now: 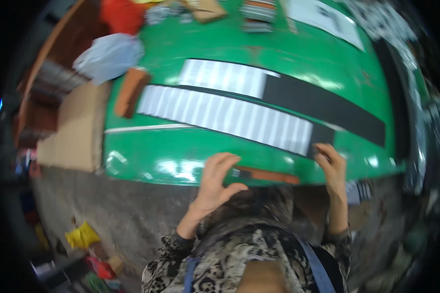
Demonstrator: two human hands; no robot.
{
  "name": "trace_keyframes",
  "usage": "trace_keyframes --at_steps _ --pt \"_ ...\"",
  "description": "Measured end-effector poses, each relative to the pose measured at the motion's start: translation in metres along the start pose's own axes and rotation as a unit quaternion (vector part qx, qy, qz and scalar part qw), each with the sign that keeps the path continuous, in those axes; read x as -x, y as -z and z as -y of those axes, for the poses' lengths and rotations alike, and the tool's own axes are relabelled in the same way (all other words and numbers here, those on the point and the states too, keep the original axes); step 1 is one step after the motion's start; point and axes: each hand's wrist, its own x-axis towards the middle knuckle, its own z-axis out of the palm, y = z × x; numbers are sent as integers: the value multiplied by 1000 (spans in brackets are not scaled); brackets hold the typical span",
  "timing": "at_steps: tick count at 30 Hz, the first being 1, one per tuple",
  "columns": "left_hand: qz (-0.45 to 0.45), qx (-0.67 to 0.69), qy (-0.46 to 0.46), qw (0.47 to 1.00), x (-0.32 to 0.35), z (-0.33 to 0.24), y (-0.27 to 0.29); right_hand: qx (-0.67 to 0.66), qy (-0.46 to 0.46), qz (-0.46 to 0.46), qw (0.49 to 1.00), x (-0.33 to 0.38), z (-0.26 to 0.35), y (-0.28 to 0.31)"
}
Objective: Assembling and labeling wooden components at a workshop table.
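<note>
At seven o'clock the left hand is held open, fingers curled, empty, over the green bench edge. At five o'clock the striped strip end is pressed by the right hand, fingers narrow.

1. A white printed sheet lies on the green desk at one o'clock, rectangular with dark marks.
2. A tan cardboard package sits at twelve o'clock on the far edge.
3. A yellow crumpled packet lies on the floor at eight o'clock.
</note>
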Motion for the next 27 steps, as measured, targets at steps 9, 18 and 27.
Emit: trace_keyframes --at_steps 9,18,27 --pt "-272 -399 116 868 -58 152 169 -133 -46 -9 990 -3 21 -34" --pt "-170 -371 225 885 -97 187 226 -116 -12 12 993 9 31 -37" --pt "-135 525 249 803 13 64 135 -172 97 139 970 32 63 -66"
